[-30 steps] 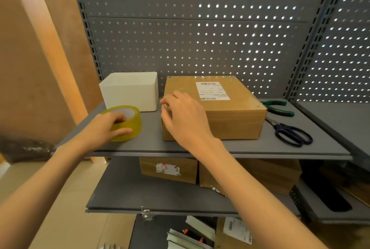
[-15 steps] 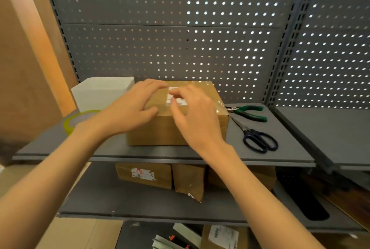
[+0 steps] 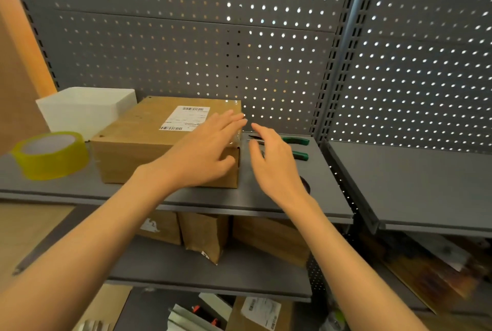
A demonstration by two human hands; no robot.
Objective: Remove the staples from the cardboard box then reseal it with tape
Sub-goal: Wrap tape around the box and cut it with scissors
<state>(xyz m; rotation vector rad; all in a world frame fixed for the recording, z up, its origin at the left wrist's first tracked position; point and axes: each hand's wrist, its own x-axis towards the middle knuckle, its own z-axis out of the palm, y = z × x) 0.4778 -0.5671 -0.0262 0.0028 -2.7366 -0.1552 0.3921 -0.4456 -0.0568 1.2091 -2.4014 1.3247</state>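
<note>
On the grey shelf, going left to right, the roll of yellow tape lies flat at the far left edge, at about 9 o'clock from the cardboard box and just beside it without touching. At 11 o'clock from the box a white bin stands against the perforated back panel, close behind the box's left rear corner. The cardboard box sits in the middle-left of the shelf, closed, with a white shipping label on its top and a shiny strip of clear tape showing along its right top edge.

The left hand lies flat over the box's right end, fingers straight and spread toward 1 o'clock, palm on the top and thumb down over the front right corner; it grips nothing. Just to the right, at 3 o'clock from the box, the right hand hangs above the bare shelf with fingers loosely extended and slightly parted, holding nothing and apart from the box.

Behind the right hand, at 1 o'clock from it, green-handled pliers lie on the shelf, partly hidden by the fingers. A dark rounded shape shows at the wrist; what it is cannot be told.

On the lower shelf, at 6 o'clock from the box, several more brown cartons stand side by side
</note>
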